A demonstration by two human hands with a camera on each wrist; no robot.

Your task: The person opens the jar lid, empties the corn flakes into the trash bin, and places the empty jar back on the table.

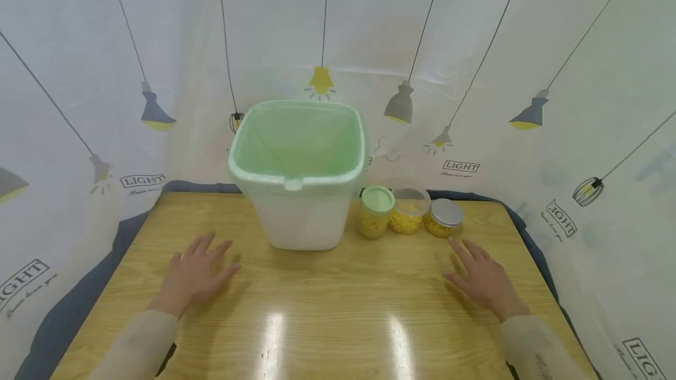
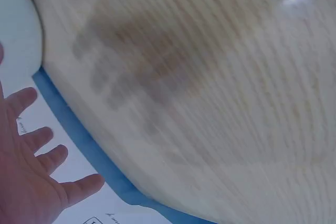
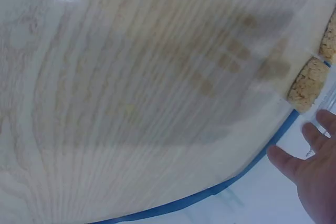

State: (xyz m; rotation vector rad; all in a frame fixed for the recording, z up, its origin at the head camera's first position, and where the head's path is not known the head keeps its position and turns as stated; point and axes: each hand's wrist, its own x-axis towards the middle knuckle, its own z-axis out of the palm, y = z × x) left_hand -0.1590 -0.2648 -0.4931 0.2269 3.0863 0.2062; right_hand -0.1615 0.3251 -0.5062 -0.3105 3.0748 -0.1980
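Both hands lie flat with fingers spread on the glossy wooden table [image 1: 327,309]. The left hand [image 1: 195,274] sits front-left of the white plastic bin with the green liner [image 1: 298,175]; the right hand [image 1: 483,279] sits front-right, just short of the silver-lidded jar of yellow bits [image 1: 445,219].

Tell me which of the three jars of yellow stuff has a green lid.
The leftmost jar, standing right beside the white bin; the other two have clear and silver lids.
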